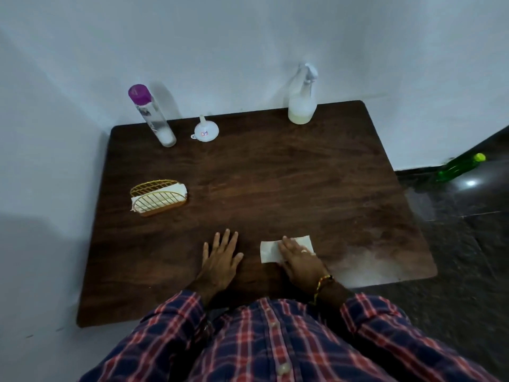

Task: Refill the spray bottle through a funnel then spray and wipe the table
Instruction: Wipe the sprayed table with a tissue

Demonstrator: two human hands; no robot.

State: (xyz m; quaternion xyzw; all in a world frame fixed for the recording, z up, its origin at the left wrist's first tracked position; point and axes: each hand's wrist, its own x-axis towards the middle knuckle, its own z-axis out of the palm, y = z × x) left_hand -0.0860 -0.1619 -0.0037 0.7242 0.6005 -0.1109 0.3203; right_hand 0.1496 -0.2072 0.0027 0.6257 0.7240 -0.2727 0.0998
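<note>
White tissue [286, 248] lies sideways under our flat right hand [298, 259], while our left hand [220, 259] rests flat beside it.

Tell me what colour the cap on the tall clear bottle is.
Purple cap, seen in the head view.

Dark table [275, 175] (wood grain) bears bottles, funnel [206, 130], napkin holder [158, 197], tissue [271, 250]
</note>
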